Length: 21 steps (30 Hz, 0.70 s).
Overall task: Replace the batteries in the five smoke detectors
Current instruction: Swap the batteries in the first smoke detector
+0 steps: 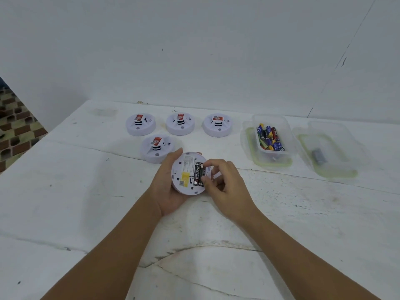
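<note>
The detector (188, 172) sits back-up in the left hand (167, 187), above the table (86, 202). The right hand (225, 182) pinches a battery (198, 175) in its bay. A slipped pinch could drop the cell; old and new cells could mix in the tub (273, 135).

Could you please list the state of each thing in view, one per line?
Held smoke detector: underside up, battery bay open, two batteries inside.
Four other detectors: face up on the table.
Battery box: open, holds batteries.
Second box: open, one small grey item.
Left hand: holds detector.
Right hand: pinches a battery.
</note>
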{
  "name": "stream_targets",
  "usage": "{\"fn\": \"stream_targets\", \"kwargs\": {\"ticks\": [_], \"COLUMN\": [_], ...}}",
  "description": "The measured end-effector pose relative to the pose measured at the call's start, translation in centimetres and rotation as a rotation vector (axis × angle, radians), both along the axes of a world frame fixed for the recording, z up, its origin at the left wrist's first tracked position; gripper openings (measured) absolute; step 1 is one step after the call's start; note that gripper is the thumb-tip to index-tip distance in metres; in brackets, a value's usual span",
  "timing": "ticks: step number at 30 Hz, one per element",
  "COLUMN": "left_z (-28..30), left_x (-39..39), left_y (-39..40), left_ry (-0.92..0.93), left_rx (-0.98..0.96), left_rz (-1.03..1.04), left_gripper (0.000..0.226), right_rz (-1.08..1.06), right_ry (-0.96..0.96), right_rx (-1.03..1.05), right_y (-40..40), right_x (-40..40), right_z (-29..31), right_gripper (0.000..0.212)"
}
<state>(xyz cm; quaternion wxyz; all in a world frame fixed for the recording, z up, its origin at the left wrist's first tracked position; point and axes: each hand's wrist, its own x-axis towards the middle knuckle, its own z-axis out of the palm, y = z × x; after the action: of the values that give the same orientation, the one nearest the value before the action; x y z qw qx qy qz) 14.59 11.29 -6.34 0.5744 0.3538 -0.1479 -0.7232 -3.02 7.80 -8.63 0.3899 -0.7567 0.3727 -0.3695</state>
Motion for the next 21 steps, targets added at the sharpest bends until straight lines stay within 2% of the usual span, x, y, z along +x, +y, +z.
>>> {"fn": "stream_targets", "kwargs": {"ticks": [12, 19, 21], "left_z": [-0.26, -0.22, -0.17], "left_x": [-0.02, -0.03, -0.11], "left_y": [-0.11, -0.14, -0.09], "left_ry": [-0.089, -0.101, -0.088], "left_rx": [0.011, 0.011, 0.016], "left_rz": [-0.028, -0.026, -0.019], "left_gripper": [0.046, 0.047, 0.048], "right_rz": [0.002, 0.015, -0.008], "right_ry": [0.105, 0.014, -0.036], "right_rx": [-0.034, -0.148, -0.134], "right_y": [0.39, 0.68, 0.69], "right_x": [0.32, 0.17, 0.17], "right_z": [-0.29, -0.65, -0.22], "right_gripper": [0.029, 0.027, 0.019]}}
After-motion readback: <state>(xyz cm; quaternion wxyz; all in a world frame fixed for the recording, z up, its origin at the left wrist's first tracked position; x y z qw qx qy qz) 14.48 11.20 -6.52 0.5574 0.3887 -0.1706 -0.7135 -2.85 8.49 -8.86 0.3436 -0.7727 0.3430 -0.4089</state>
